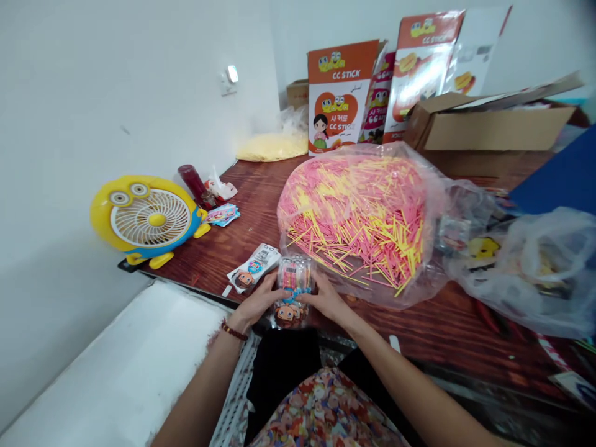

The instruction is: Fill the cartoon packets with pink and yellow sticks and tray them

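Observation:
Between my two hands, at the table's front edge, is a stack of clear printed packets [294, 282] with pink and yellow sticks inside and a cartoon face at the bottom. My left hand [261, 302] grips its left side, thumb on the front. My right hand [326, 300] holds the right side, its thumb close to the other one. A flat printed packet [254, 268] lies on the table just left of the stack. Behind my hands a large clear bag [358, 217] lies open, full of loose pink and yellow sticks.
A yellow fan [151, 217] stands at the left, near a dark red bottle [192, 184] and small printed packets [223, 215]. Printed cartons [341, 96] and an open cardboard box [496, 130] stand behind. Plastic bags [549, 267] lie at the right.

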A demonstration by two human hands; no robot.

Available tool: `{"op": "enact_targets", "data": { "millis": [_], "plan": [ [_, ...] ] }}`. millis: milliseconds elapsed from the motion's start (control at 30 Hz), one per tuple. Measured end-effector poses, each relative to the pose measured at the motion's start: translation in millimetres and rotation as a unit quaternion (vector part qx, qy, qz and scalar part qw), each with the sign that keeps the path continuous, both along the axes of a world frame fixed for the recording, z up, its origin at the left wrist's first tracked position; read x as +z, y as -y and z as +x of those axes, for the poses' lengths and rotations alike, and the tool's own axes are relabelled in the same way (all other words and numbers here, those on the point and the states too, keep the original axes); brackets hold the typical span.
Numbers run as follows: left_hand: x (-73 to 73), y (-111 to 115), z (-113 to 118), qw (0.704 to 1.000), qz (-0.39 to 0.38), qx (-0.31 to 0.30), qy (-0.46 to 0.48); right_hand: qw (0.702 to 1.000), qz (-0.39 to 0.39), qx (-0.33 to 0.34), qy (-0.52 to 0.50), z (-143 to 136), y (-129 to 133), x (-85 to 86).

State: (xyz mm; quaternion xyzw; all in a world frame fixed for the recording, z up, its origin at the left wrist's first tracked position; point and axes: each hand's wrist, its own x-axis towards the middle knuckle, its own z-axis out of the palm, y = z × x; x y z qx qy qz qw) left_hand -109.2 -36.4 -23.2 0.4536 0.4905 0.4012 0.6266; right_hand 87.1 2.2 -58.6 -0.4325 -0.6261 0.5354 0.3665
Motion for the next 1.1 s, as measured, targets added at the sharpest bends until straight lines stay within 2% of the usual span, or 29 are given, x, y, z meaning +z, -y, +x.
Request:
{"op": "enact_targets", "data": {
  "millis": [67, 167, 267, 367, 500, 567, 633, 733, 867, 967, 1100],
  "plan": [
    [-2.1, 6.9, 1.6, 1.0, 0.016, -0.007, -0.015, 1.0, 0.024, 0.007, 0.012, -0.7, 6.4, -0.1],
    [-7.3, 13.9, 3.0, 0.997, 0.048, -0.033, -0.046, 0.999, 0.001, 0.042, -0.018, -4.0, 18.2, 2.8],
    [-9.5, 17.9, 4.7, 0.988, 0.102, -0.026, -0.115, 1.0, -0.005, 0.024, -0.019, -7.2, 27.4, 8.2],
    [-5.7, 20.9, 10.7, 0.983, 0.136, -0.004, -0.122, 0.999, 0.035, 0.003, -0.015, -5.7, 30.5, 17.1],
    [-1.6, 21.2, 26.8, 0.983, 0.162, 0.022, -0.079, 0.99, 0.134, 0.037, -0.019, 1.6, 25.1, 25.2],
    [-4.8, 18.5, 35.5, 0.983, 0.168, 0.031, -0.071, 0.983, 0.174, 0.047, -0.02, 4.4, 20.6, 22.5],
    [-10.0, 15.1, 41.9, 0.982, 0.169, 0.031, -0.074, 0.982, 0.182, 0.042, -0.023, 5.8, 17.0, 15.6],
    [-13.6, 12.1, 45.5, 0.983, 0.17, 0.015, -0.071, 0.988, 0.145, 0.033, -0.033, 7.3, 15.1, 3.3],
    [-5.9, 12.0, 46.4, 0.977, 0.2, 0.028, -0.071, 0.993, 0.116, 0.004, -0.031, 10.9, 16.1, -8.5],
    [-4.1, 10.1, 50.6, 0.971, 0.215, 0.045, -0.09, 0.994, 0.101, 0.019, -0.028, 16.0, 13.9, -13.2],
    [-12.7, 5.9, 59.6, 0.972, 0.21, 0.016, -0.108, 0.996, 0.081, 0.027, -0.025, 23.0, 6.8, -12.3]
  ]
}}
